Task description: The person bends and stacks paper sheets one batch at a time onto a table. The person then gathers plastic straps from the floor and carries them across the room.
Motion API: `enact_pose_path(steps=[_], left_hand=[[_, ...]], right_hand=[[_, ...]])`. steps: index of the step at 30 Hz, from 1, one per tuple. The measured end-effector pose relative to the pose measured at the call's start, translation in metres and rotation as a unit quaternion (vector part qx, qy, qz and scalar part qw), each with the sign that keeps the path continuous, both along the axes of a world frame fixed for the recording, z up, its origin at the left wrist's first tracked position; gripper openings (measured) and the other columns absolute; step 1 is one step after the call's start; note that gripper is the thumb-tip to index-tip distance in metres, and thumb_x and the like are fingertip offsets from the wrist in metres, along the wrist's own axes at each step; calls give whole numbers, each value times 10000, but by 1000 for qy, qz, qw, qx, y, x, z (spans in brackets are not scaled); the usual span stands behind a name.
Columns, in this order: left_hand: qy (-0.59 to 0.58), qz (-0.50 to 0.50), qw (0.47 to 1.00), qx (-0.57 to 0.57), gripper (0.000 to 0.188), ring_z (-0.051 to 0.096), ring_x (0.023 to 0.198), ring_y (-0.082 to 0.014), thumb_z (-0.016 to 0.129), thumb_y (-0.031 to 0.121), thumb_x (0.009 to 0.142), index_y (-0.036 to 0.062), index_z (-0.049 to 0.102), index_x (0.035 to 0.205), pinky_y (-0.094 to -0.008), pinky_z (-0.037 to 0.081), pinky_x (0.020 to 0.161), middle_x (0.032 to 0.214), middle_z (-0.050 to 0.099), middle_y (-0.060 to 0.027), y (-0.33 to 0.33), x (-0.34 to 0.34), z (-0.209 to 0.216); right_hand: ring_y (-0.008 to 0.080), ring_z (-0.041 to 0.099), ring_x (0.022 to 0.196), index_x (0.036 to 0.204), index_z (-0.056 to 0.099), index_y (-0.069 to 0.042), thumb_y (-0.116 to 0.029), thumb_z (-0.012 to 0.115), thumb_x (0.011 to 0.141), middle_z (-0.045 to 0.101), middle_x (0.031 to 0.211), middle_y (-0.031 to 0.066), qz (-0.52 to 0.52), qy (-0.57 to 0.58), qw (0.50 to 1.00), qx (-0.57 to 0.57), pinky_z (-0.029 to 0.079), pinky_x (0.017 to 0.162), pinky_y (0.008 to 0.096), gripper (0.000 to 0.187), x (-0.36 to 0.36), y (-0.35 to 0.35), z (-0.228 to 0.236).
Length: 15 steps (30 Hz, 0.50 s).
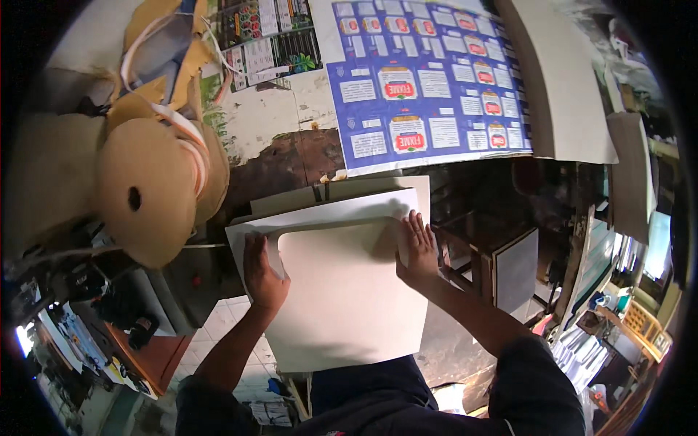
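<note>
A stack of large white sheets or boards (349,305) stands in front of my body, its lower edge close to my lap. The front one is cream-toned, and a rounded upper corner shows beside my left hand. My left hand (266,275) lies along the left side of the stack, fingers straight and close together, thumb apart over the cream surface. On the right side, my right hand (417,251) rests flat with its fingers stretched upward near the top corner. Behind these, the edge of another pale board (418,186) sticks up.
At the left stands a cardboard reel (145,192) wound with white strip. Blue printed sheets (429,87) lie on the worktop ahead, beside a large pale board (560,80). Dark printed sheets (269,40) lie farther left. A grey-faced box (516,269) is at the right.
</note>
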<state>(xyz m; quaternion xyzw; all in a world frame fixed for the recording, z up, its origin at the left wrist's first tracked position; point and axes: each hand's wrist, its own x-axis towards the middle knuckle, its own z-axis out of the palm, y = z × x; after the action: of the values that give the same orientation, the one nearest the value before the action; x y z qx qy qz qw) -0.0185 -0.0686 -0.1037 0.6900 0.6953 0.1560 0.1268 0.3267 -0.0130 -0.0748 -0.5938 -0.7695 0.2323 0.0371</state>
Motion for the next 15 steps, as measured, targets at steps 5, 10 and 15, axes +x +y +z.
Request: enact_pose_path(steps=[5,10,15], left_hand=[[-66,104,978,-172,485,609,987,-408,637,347,905,-19,533,1206,-467,461,893,1016,643,-225,11,-40,-13],[-266,196,935,-130,719,553,1129,-317,752,366,821,-77,436,1290,-415,463,904,1164,555,-239,-32,-36,16],[-262,460,848,-15,729,491,1162,-321,726,349,837,-51,391,1345,-424,443,964,1236,503,-199,-316,-54,-46]], right_hand=[[361,568,1035,1171,582,-67,-156,686,754,597,1164,149,-38,34,999,14,456,912,470,439,30,15,-35],[307,619,1035,1166,574,-35,-293,762,786,641,1062,172,-221,122,967,-41,497,873,393,496,52,-16,-24],[169,593,829,1028,613,-24,-227,629,884,628,956,69,-329,251,899,-142,489,725,321,250,104,-235,-62]])
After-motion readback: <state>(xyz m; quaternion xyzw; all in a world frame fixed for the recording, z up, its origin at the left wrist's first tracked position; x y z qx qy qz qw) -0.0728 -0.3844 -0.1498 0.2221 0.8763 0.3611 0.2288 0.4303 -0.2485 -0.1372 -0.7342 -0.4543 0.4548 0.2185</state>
